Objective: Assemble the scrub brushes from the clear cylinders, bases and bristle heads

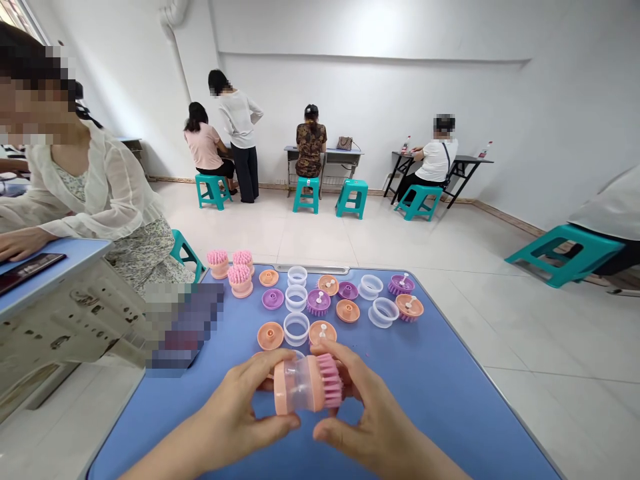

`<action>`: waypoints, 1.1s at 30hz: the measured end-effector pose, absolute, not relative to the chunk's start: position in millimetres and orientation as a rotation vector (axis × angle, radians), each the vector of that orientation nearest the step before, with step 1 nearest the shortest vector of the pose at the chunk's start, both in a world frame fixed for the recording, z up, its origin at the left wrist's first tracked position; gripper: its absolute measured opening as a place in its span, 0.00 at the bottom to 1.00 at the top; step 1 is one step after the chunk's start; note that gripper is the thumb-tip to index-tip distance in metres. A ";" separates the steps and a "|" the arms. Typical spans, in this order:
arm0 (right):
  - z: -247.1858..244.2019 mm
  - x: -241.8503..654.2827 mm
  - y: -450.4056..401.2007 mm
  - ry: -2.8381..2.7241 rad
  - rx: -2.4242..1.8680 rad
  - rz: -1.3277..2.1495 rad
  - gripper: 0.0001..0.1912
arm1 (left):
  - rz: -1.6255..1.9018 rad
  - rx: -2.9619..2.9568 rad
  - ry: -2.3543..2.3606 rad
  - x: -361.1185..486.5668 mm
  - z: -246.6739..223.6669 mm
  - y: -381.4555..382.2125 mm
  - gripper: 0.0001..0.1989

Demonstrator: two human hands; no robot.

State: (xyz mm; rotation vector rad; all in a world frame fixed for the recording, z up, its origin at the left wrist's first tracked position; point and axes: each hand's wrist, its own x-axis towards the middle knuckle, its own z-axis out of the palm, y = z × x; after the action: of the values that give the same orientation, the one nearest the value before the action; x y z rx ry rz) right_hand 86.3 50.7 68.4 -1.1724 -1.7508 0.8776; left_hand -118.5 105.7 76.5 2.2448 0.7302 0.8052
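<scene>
Two hands, left hand (235,417) and right hand (373,423), gripping one pink-bristled brush (307,387) between them

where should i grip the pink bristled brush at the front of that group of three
Pinch the smooth peach base of the pink-bristled brush from the near side, with your thumb and fingers on opposite sides. It stands bristles up, so the base is the firmer part to hold, while the bristles would likely give a softer grip. The other two pink brushes sit just behind it, so coming from the back looks tight.
</scene>
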 end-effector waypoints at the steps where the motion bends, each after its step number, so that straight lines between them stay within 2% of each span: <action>1: 69.4 86.3 50.6 -1.754 -1.131 0.883 0.28 | 0.815 2.244 0.725 -119.0 76.6 105.9 0.29; 4: 73.2 87.1 52.9 -1.771 -1.101 0.886 0.19 | 0.839 2.358 0.684 -120.6 75.9 107.3 0.30; 9: 75.7 88.1 56.8 -1.659 -1.181 1.095 0.17 | 0.875 2.500 0.630 -120.7 75.9 108.1 0.31; 12: 72.9 86.2 54.0 -1.616 -1.169 1.204 0.25 | 0.875 2.423 0.698 -119.0 76.2 106.5 0.30; 14: 71.6 84.7 51.9 -1.630 -1.208 1.156 0.33 | 0.879 2.372 0.721 -118.0 75.3 106.0 0.30; 15: 71.6 84.1 51.5 -1.649 -1.222 1.111 0.34 | 0.884 2.368 0.716 -117.6 74.5 106.1 0.30; 20: 76.9 85.3 56.3 -1.751 -1.211 1.041 0.19 | 0.918 2.504 0.624 -117.1 72.7 108.0 0.29; 23: 77.0 87.1 57.9 -1.726 -1.217 1.123 0.15 | 0.925 2.529 0.592 -117.0 74.4 107.4 0.28; 24: 76.1 87.3 57.4 -1.709 -1.211 1.153 0.17 | 0.919 2.504 0.616 -117.0 75.1 106.9 0.28; 28: 74.4 86.1 53.3 -1.643 -1.217 1.192 0.34 | 0.887 2.317 0.779 -117.6 76.8 105.7 0.27; 30: 76.5 85.1 52.3 -1.651 -1.205 1.118 0.30 | 0.875 2.289 0.780 -118.4 76.8 106.3 0.28; 33: 80.8 85.2 53.6 -1.687 -1.192 1.082 0.17 | 0.885 2.384 0.710 -119.5 76.5 107.5 0.30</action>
State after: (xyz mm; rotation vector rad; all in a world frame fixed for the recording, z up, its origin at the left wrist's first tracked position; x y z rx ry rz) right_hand 85.2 53.6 80.8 -1.1922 -1.6874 1.0824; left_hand -119.5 107.5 76.5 2.3837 0.7095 0.8849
